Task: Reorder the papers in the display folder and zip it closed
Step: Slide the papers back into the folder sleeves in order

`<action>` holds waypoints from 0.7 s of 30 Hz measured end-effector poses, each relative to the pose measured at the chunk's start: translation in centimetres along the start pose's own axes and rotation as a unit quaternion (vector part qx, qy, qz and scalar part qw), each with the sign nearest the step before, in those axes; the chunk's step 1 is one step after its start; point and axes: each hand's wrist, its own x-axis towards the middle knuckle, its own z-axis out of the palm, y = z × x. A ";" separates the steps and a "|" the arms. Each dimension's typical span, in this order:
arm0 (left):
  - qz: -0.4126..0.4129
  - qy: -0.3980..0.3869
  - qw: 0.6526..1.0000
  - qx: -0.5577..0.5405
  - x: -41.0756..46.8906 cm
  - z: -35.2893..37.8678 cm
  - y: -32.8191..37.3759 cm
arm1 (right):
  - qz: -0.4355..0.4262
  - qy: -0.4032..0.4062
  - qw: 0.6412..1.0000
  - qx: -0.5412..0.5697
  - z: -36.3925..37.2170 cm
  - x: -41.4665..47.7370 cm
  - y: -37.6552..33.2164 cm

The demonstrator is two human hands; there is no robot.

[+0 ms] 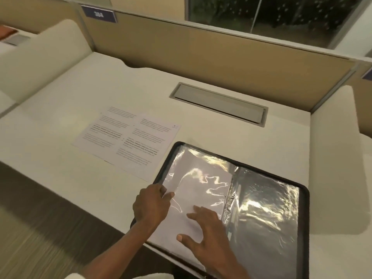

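A black zip display folder [304,198] lies open at the desk's front right. Its left page holds a white sheet [203,184] inside a shiny clear sleeve. The right page [267,218] looks dark under its sleeve. My left hand [150,204] pinches the left edge of the sleeve or sheet. My right hand [207,232] lies flat with spread fingers on the lower part of that left page. Two printed papers [128,137] lie side by side on the desk, up and left of the folder.
The white desk [60,121] has a grey cable hatch [219,103] behind the folder. A beige partition [201,51] closes the back, with padded dividers at both sides. The desk's front edge runs diagonally at lower left, with floor below.
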 end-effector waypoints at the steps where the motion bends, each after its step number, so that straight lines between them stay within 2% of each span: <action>1: -0.008 0.004 1.000 0.005 0.1 0.3 -0.2 | -0.006 -0.003 1.000 -0.012 0.1 0.3 0.7; 5: -0.042 0.020 0.999 0.027 0.7 1.5 -1.3 | -0.031 0.007 0.999 -0.010 0.6 1.6 2.8; 8: -0.043 0.015 0.998 0.033 0.7 2.1 -2.5 | -0.067 0.013 0.996 -0.056 1.3 2.3 3.8; 11: -0.030 0.011 0.998 0.049 0.5 2.1 -3.0 | -0.097 0.055 0.988 -0.106 1.6 3.3 4.0; 15: -0.011 0.027 0.994 0.107 1.0 1.7 -3.6 | -0.083 0.033 0.989 -0.115 2.0 5.3 3.5; 21: -0.038 0.032 0.996 0.068 4.7 -0.5 -5.6 | 0.005 0.035 0.999 -0.019 2.1 8.7 -0.1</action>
